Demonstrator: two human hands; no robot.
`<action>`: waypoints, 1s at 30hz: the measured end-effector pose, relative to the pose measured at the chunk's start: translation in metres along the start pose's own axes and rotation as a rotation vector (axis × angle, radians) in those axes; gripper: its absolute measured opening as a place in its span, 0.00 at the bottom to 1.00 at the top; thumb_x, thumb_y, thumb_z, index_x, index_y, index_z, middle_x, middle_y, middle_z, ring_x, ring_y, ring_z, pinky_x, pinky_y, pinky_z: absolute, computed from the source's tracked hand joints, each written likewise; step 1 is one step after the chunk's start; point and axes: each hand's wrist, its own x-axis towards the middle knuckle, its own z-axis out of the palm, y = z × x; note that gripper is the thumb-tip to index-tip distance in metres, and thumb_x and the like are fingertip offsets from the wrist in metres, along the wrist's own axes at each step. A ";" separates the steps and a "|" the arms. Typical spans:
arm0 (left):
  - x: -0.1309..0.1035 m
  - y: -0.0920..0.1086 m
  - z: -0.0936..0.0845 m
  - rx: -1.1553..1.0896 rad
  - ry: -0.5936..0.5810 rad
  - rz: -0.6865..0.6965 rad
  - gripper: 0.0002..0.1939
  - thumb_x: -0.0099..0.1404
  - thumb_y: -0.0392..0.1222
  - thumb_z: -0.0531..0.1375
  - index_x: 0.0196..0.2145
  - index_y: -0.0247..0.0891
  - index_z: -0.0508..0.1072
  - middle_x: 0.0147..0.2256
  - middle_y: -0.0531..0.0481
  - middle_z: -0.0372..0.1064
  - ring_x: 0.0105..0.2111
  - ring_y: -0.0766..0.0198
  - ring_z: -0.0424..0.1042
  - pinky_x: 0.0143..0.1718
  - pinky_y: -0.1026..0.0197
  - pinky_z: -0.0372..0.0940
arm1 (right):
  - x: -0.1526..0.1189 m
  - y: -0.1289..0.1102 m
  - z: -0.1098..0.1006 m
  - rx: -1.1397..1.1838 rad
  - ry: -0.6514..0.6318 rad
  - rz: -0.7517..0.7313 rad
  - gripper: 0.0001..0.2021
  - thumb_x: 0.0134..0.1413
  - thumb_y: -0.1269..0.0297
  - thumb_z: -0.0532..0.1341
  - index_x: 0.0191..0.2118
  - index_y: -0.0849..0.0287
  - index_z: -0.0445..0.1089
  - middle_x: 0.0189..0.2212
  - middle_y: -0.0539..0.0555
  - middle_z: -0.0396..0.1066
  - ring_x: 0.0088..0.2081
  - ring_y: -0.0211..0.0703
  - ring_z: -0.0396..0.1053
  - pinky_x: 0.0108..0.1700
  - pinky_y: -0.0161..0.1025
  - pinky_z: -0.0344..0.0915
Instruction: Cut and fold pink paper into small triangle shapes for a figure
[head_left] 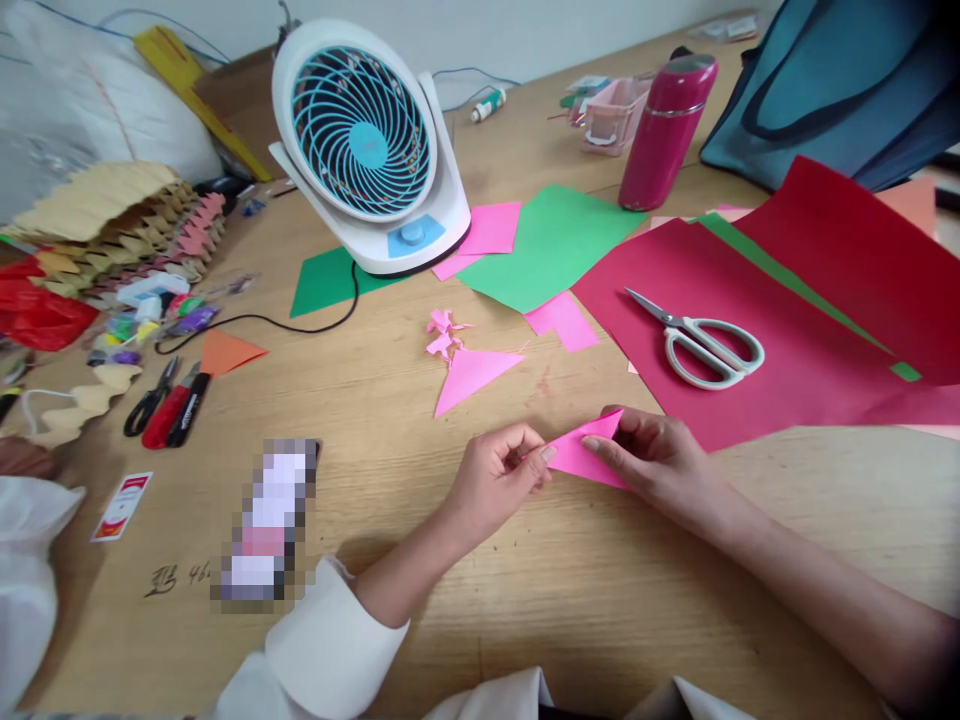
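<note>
A small sheet of bright pink paper (581,456), folded into a triangle-like shape, is held between my two hands just above the table. My left hand (506,470) pinches its left point between thumb and fingers. At the other end, my right hand (652,450) has its thumb on the front face and its fingers behind the upper right corner. Beyond them lie a pink paper triangle (476,378) and small pink cut-out pieces (442,335). White-handled scissors (712,350) rest on a large dark red sheet (645,290) to the right.
A white fan (367,150) stands at the back, near green paper (555,245). Behind the red sheets are a magenta bottle (667,130) and a blue bag (840,90). A blurred phone (270,520), cutters (176,410) and another person's white sleeve (26,570) are at left.
</note>
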 end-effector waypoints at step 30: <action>0.003 0.003 -0.009 -0.130 0.033 -0.066 0.17 0.63 0.51 0.63 0.27 0.34 0.72 0.24 0.51 0.72 0.22 0.71 0.67 0.24 0.68 0.65 | 0.003 0.007 -0.004 0.125 0.086 -0.047 0.17 0.50 0.53 0.69 0.24 0.56 0.64 0.21 0.46 0.60 0.24 0.35 0.54 0.24 0.35 0.51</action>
